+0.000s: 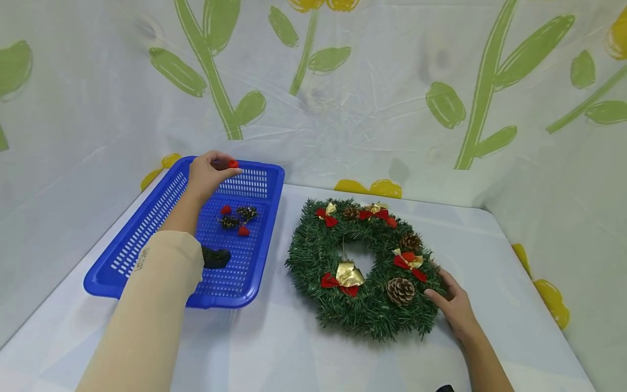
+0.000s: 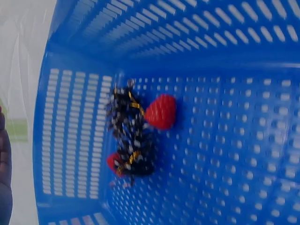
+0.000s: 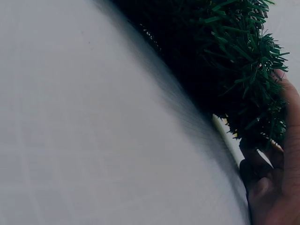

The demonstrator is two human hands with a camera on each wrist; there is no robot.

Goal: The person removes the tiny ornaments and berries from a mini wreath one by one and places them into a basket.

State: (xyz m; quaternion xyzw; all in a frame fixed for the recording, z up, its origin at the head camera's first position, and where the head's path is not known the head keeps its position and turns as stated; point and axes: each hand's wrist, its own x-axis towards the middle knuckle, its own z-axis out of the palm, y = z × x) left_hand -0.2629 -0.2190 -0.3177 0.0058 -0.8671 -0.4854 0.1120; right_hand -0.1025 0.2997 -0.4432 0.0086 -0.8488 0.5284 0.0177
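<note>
In the head view my left hand (image 1: 206, 175) is raised over the far end of the blue basket (image 1: 268, 239), pinching a red artificial raspberry (image 1: 233, 163) between thumb and fingers. Below it in the basket lie two pine cones (image 1: 246, 212) with gold ties and two more red raspberries (image 1: 243, 231); the left wrist view shows one raspberry (image 2: 161, 111) close beside the dark cones (image 2: 133, 140). My right hand (image 1: 458, 306) grips the right edge of a green Christmas wreath (image 1: 313, 258), thumb on top. In the right wrist view its fingers (image 3: 255, 161) reach under the greenery.
Red-and-gold bows (image 1: 343, 279), pine cones (image 1: 400, 291) and red berries decorate the wreath, which lies on the white table (image 1: 274, 348). A black object (image 1: 215, 258) rests in the basket near my left sleeve. A flower-patterned curtain (image 1: 362, 109) hangs behind.
</note>
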